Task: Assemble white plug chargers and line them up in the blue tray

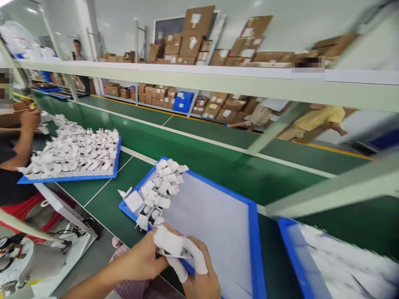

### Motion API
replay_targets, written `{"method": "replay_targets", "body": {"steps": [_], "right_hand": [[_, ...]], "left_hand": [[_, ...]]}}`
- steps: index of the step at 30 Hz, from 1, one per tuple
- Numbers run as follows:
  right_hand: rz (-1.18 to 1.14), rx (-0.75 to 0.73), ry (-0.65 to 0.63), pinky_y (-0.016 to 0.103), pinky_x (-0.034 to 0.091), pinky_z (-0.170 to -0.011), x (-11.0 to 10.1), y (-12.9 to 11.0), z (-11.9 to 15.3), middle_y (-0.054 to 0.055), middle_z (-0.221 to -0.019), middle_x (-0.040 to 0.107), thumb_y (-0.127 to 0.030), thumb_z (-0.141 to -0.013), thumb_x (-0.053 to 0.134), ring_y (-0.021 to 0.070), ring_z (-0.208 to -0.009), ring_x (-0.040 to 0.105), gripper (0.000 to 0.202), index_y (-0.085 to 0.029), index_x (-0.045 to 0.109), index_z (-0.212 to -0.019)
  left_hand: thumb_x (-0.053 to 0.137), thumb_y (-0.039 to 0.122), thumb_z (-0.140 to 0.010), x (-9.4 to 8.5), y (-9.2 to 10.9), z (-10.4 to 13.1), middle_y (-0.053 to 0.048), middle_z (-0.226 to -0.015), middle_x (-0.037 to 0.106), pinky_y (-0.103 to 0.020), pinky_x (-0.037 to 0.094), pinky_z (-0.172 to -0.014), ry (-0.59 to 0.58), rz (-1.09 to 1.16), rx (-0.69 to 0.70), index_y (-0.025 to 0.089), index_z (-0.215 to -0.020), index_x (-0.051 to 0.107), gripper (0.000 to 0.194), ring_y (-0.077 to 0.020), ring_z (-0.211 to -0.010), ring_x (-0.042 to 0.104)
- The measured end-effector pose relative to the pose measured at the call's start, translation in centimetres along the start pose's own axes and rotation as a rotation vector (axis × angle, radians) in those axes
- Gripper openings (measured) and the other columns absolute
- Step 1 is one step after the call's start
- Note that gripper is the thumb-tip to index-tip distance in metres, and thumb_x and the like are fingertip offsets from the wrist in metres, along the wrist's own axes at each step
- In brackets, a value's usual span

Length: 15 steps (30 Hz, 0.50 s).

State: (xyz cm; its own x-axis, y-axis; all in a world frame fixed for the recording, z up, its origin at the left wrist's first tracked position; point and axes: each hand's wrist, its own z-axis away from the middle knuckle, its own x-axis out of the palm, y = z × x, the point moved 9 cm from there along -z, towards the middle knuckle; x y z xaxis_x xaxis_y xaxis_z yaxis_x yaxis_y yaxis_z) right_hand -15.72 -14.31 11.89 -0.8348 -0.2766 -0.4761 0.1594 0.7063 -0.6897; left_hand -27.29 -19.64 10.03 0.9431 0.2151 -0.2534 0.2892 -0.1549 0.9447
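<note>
At the front edge of a blue-rimmed tray [257, 249], a white power adapter [168, 241] is held between both hands. My left hand [143, 257] closes on it from the left. My right hand [202, 284], with white covers on its thumb and a finger, grips its right side. Part of the adapter is hidden by the fingers. Just beyond my hands, a heap of white adapters [163, 178] lies along the tray's left side. One larger white adapter [134, 201] rests over the left rim.
On the left, a second tray [116, 160] is piled with white adapters, beside a co-worker's arm [26, 133]. A third tray [286, 245], blurred, stands at the right. A pale shelf beam [199, 77] crosses above the green bench [109, 207]. Other people and cardboard boxes [191, 45] are behind.
</note>
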Motion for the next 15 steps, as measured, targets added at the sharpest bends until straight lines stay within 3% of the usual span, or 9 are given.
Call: {"method": "replay_targets", "body": {"steps": [2, 5, 10, 12, 15], "right_hand": [[0.017, -0.149, 0.056, 0.030, 0.062, -0.073, -1.2, -2.1, -1.8, 0.008, -0.101, 0.067, -0.035, -0.096, 0.059, 0.0208, -0.089, 0.070, 0.028, -0.023, 0.054, -0.120], [0.004, -0.264, 0.086, 0.029, 0.062, -0.077, -2.5, -4.6, -3.7, 0.009, -0.104, 0.066, -0.030, -0.096, 0.059, 0.0195, -0.092, 0.070, 0.028, -0.021, 0.051, -0.122], [-0.055, -0.247, 0.047, 0.029, 0.061, -0.079, -3.0, -5.8, -4.1, 0.011, -0.109, 0.067, -0.032, -0.097, 0.057, 0.0208, -0.097, 0.070, 0.036, -0.020, 0.046, -0.130], [0.027, -0.258, 0.036, 0.031, 0.061, -0.073, -2.9, -6.1, -3.9, 0.012, -0.105, 0.067, -0.032, -0.099, 0.053, 0.0216, -0.091, 0.069, 0.036, -0.018, 0.044, -0.131], [0.254, -0.358, 0.040, 0.032, 0.055, -0.060, -2.6, -7.1, -3.8, 0.012, -0.094, 0.065, -0.017, -0.099, 0.050, 0.0205, -0.075, 0.062, 0.023, -0.014, 0.050, -0.121]], "left_hand": [[0.061, 0.013, -0.087, -0.7, 1.7, -1.4, -0.010, -0.119, 0.063, -0.043, 0.049, -0.101, 0.032, 0.111, 0.109, 0.022, -0.112, 0.057, 0.028, -0.0266, -0.113, 0.061], [0.073, 0.023, -0.083, -1.4, 2.7, -2.2, -0.011, -0.121, 0.065, -0.046, 0.051, -0.099, 0.022, 0.193, 0.195, 0.025, -0.117, 0.058, 0.037, -0.0297, -0.116, 0.061], [0.077, 0.024, -0.083, -2.7, 2.6, -1.8, -0.010, -0.124, 0.066, -0.047, 0.052, -0.100, 0.069, 0.233, 0.322, 0.029, -0.122, 0.058, 0.043, -0.0290, -0.118, 0.063], [0.072, 0.021, -0.087, -2.9, 2.9, -1.8, -0.008, -0.128, 0.064, -0.045, 0.052, -0.102, 0.059, 0.215, 0.371, 0.032, -0.125, 0.057, 0.043, -0.0267, -0.123, 0.060], [0.067, 0.018, -0.090, -3.1, 4.4, -1.7, -0.009, -0.135, 0.061, -0.042, 0.049, -0.106, 0.062, 0.045, 0.472, 0.030, -0.135, 0.053, 0.048, -0.0253, -0.131, 0.055]]}}
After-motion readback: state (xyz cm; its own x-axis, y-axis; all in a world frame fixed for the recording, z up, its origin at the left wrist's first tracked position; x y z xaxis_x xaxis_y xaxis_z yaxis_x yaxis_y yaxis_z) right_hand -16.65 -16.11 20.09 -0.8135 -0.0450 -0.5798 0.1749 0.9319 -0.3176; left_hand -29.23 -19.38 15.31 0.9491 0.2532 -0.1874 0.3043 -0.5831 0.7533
